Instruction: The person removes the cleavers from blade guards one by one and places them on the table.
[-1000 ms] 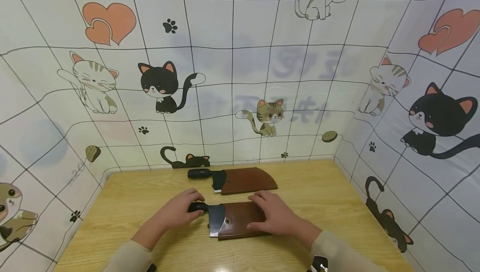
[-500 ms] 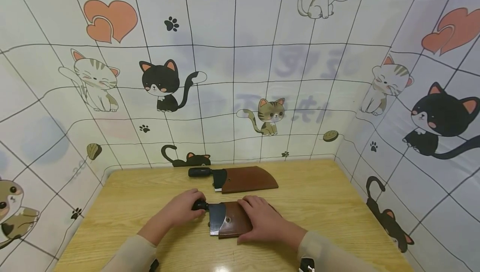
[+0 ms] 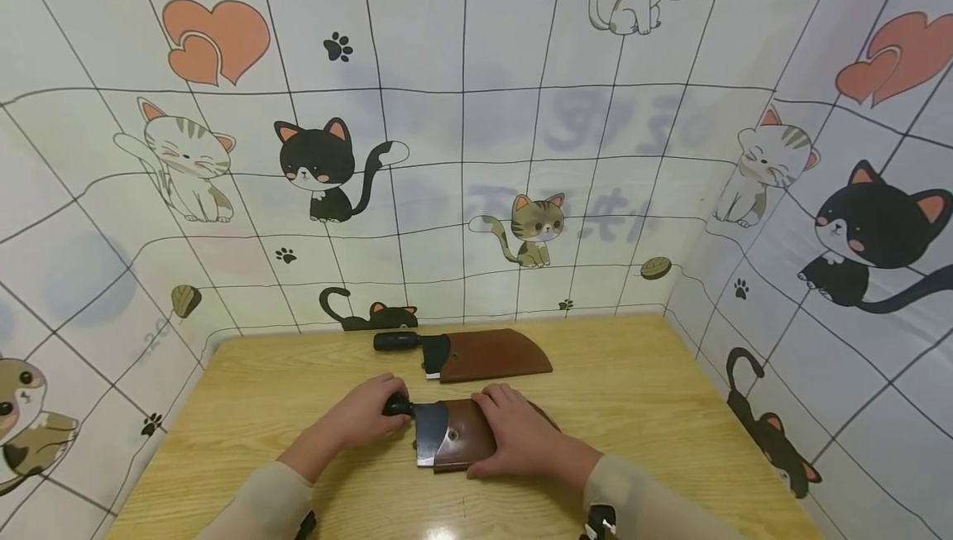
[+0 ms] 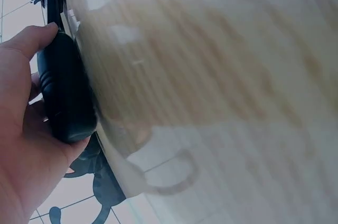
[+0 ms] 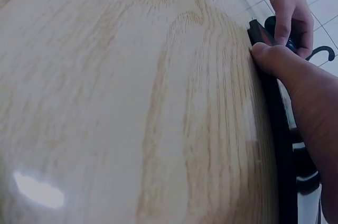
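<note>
A cleaver [image 3: 429,438] with a dark blade lies in front of me in a brown leather sheath [image 3: 467,431], its handle pointing left. My left hand [image 3: 366,413] grips the black handle [image 4: 66,89]; in the left wrist view the thumb lies along it. Over the sheath's right part spreads my right hand [image 3: 519,441], holding it with fingertips at the far edge and thumb at the near edge. That hand covers much of the sheath's right end. Behind lies a second cleaver [image 3: 397,342], in a lighter brown sheath [image 3: 497,356], untouched.
Both cleavers lie on a pale wood-grain table [image 3: 633,408]. A white cloth [image 3: 462,135] printed with cats, hearts and grid lines surrounds the table at the back and sides.
My right hand has slid left along the sheath, from its right end toward the middle. The left hand has closed further round the handle. Both cleavers stay in place.
</note>
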### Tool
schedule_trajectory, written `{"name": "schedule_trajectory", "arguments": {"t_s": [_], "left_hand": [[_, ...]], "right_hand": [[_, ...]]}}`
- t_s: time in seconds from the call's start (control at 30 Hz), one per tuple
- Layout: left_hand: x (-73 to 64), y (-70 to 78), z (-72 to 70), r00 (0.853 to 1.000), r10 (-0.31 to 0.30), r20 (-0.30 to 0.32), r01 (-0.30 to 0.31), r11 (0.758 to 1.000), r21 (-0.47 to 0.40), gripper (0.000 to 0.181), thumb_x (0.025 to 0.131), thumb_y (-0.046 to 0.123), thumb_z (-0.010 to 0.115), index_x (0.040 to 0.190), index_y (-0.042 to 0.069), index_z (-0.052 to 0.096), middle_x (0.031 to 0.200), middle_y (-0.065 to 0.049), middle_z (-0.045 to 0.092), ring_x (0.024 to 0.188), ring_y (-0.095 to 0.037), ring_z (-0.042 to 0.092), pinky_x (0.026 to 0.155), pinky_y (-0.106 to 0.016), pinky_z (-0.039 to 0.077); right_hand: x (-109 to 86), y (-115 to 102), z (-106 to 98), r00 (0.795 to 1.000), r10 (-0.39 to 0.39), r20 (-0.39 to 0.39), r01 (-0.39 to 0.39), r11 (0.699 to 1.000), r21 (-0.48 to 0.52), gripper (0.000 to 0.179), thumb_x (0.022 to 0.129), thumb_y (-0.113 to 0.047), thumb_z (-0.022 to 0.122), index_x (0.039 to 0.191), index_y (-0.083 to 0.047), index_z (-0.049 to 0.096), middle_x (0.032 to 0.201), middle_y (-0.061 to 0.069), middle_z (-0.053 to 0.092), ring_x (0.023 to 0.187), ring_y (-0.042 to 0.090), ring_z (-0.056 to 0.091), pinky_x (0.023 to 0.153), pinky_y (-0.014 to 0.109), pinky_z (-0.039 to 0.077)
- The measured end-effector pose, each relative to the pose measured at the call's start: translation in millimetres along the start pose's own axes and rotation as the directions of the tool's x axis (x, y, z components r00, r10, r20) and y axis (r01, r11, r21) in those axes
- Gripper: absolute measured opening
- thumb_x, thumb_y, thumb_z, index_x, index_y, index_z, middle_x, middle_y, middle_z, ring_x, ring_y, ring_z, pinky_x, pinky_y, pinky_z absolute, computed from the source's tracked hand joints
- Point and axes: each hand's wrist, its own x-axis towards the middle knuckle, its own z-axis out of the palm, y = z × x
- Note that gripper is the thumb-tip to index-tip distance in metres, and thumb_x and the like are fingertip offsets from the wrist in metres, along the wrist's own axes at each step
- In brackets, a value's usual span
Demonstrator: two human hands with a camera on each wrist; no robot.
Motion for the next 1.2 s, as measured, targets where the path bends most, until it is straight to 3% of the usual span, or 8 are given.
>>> {"name": "schedule_trajectory", "arguments": {"t_s": [0.2,0.37,0.47,0.63,0.83,1.2], "left_hand": [[-2.9,4.2,-1.1,0.995,0.000,-0.101,0.006,0.998,0.065,0.026,0.093,0.030,0.088,0.110,0.022,0.071,0.100,0.013,0.059,0.089,-0.009,0.058,0.080,-0.036,0.055],[-7.4,4.5,-6.7,0.973,0.088,-0.215,-0.064,0.991,0.117,0.028,0.088,0.033,0.090,0.107,0.027,0.071,0.100,0.017,0.062,0.086,-0.005,0.059,0.078,-0.033,0.055],[-10.3,4.9,-9.6,0.958,0.136,-0.252,-0.115,0.989,0.093,0.028,0.087,0.032,0.091,0.106,0.029,0.070,0.099,0.019,0.062,0.084,-0.003,0.059,0.076,-0.031,0.055],[-14.1,11.2,-15.4,0.942,0.157,-0.297,-0.161,0.987,0.009,0.030,0.085,0.028,0.093,0.105,0.030,0.071,0.099,0.019,0.063,0.085,-0.005,0.060,0.076,-0.031,0.056],[-14.2,20.9,-16.4,0.932,0.186,-0.312,-0.201,0.980,-0.016,0.031,0.083,0.026,0.095,0.104,0.028,0.071,0.101,0.017,0.065,0.086,-0.005,0.063,0.075,-0.031,0.058],[-12.4,24.4,-17.9,0.947,0.133,-0.293,-0.166,0.982,-0.088,0.031,0.084,0.027,0.095,0.102,0.032,0.070,0.099,0.020,0.064,0.086,-0.005,0.063,0.075,-0.030,0.057]], "right_hand": [[-0.8,0,-8,1.000,0.028,0.009,-0.028,1.000,0.006,0.122,0.080,-0.093,0.069,0.166,-0.010,0.044,0.155,0.007,0.050,0.144,0.027,0.048,0.121,0.051,0.043],[-1.9,1,-22,1.000,0.009,-0.013,-0.009,1.000,0.015,0.121,0.081,-0.089,0.073,0.168,-0.011,0.042,0.157,0.005,0.048,0.145,0.026,0.047,0.123,0.051,0.040],[-4.7,1,-33,0.999,-0.020,-0.037,0.020,1.000,0.001,0.120,0.082,-0.087,0.074,0.168,-0.010,0.043,0.158,0.005,0.047,0.146,0.025,0.047,0.124,0.052,0.038],[-7.0,-3,-48,0.995,-0.072,-0.069,0.070,0.997,-0.030,0.123,0.080,-0.086,0.079,0.169,-0.010,0.041,0.161,0.008,0.046,0.149,0.028,0.045,0.126,0.053,0.035],[-6.3,-12,-50,0.996,-0.089,-0.018,0.088,0.995,-0.054,0.134,0.075,-0.089,0.080,0.173,-0.010,0.033,0.170,0.009,0.041,0.154,0.028,0.042,0.127,0.056,0.033],[-10.6,-14,-55,0.998,-0.066,-0.023,0.065,0.996,-0.068,0.128,0.077,-0.080,0.085,0.170,-0.006,0.038,0.161,0.009,0.047,0.150,0.029,0.045,0.126,0.055,0.036]]}}
